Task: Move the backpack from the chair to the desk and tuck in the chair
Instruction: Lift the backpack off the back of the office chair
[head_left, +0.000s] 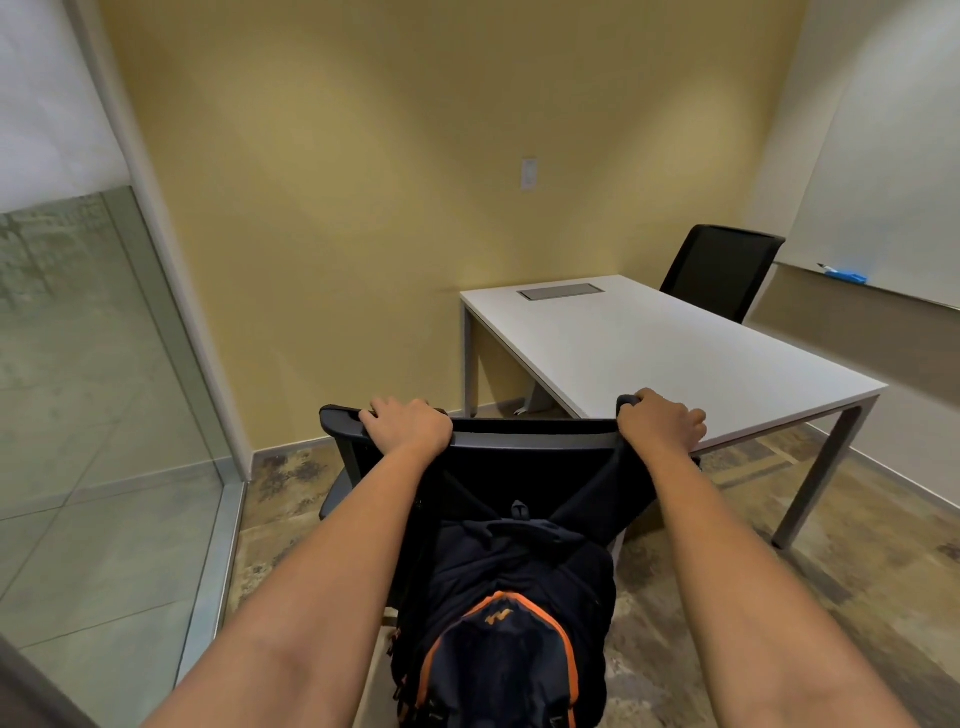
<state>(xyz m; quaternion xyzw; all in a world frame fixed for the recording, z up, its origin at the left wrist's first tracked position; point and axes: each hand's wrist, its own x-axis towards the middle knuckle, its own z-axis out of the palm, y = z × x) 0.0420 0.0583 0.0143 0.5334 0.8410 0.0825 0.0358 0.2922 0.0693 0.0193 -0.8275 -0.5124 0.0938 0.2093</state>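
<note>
A dark navy backpack with orange trim rests on the seat of a black office chair, low in the middle of the view. My left hand grips the left end of the chair's top rail. My right hand grips the right end of the same rail. The white desk stands just beyond the chair to the right, its near corner close to my right hand.
A second black chair sits at the desk's far side. A whiteboard with a blue eraser hangs on the right wall. A glass partition runs along the left. A yellow wall lies ahead, mottled floor around the chair.
</note>
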